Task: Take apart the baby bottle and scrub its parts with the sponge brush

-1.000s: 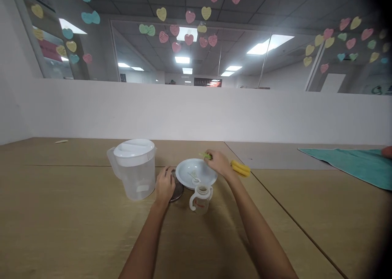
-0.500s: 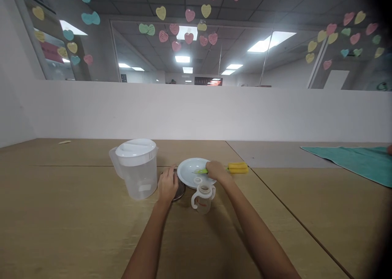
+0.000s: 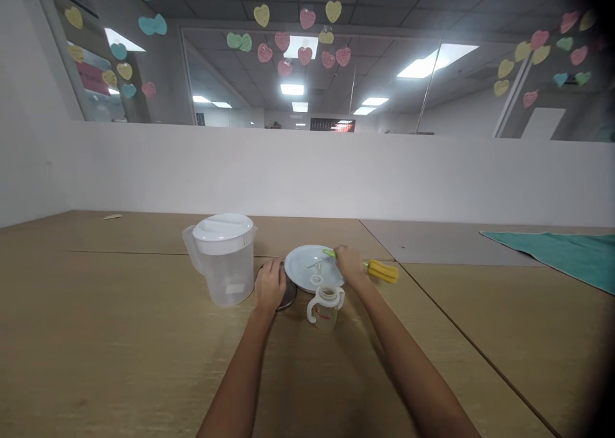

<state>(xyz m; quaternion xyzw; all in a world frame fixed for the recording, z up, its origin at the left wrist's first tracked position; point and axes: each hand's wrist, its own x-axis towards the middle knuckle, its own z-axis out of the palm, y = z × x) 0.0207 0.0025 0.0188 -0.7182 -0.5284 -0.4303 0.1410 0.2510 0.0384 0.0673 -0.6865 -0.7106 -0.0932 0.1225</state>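
The right hand grips a green-handled, yellow-headed brush at a round white dish's right edge. The left hand lies on a dark round disc; whether it grips, I cannot tell. A clear, white-handled cup bears illegible red lettering.

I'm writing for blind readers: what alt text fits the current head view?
The right hand holds a yellow brush by its green handle at a white dish; the left hand partly covers a dark round object. A handled bottle stands in front, a lidded pitcher at left.
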